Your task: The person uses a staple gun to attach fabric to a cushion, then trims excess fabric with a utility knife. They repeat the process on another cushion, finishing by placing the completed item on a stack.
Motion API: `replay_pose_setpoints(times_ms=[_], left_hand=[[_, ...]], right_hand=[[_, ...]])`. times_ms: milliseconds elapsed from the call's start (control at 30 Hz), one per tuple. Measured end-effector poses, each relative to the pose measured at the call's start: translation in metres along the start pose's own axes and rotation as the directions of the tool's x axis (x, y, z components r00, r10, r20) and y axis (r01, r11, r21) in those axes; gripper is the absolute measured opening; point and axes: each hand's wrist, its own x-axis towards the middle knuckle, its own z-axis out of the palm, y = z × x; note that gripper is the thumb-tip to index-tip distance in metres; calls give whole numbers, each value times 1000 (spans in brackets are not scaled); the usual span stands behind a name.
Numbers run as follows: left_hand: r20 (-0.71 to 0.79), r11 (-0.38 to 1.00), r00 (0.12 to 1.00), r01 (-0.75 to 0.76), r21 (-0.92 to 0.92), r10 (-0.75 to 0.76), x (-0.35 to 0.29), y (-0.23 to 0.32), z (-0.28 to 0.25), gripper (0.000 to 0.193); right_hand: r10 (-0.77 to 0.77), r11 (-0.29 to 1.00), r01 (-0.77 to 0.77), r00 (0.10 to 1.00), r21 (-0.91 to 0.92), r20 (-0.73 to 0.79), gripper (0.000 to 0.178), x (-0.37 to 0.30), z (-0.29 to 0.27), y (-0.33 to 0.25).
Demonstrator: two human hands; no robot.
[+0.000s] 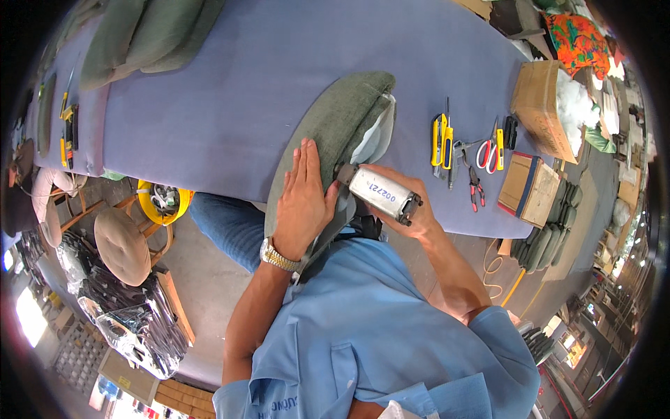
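A grey-green upholstered cushion (333, 115) stands on its edge at the near side of the table, tilted against my body. My left hand (303, 204) lies flat on its fabric, fingers stretched out, a metal watch (279, 255) on the wrist. My right hand (417, 213) is wrapped round a silver staple gun (377, 191). The gun's dark nose points left at the cushion's underside, close to my left thumb. Whether the nose touches the cushion I cannot tell. White lining (375, 136) shows along the cushion's open right side.
The table (209, 126) has a purple-blue cover. On its right lie yellow cutters (442, 142), scissors (486, 153), pliers (476, 190) and a small box (528, 188). A carton (548, 108) with white stuffing stands behind. More cushions (150, 35) rest far left; a round stool (122, 244) stands below.
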Motion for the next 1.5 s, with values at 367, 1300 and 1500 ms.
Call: replay_pose_setpoints(times_ms=[367,1300,1500], left_hand=[[-28,997,998,57,56,-55,0,6,7,89],[-99,998,993,58,-6,-58,3,2,14,99],[-118,999,992,55,2,-54,3,1,16,99]], right_hand=[[167,986,-165,978,-31,122,68,9,-6,-11],[100,995,-99,994,-19,48,72,-4,10,-5],[91,996,-93,988,16,123,76,-8,2,-5]])
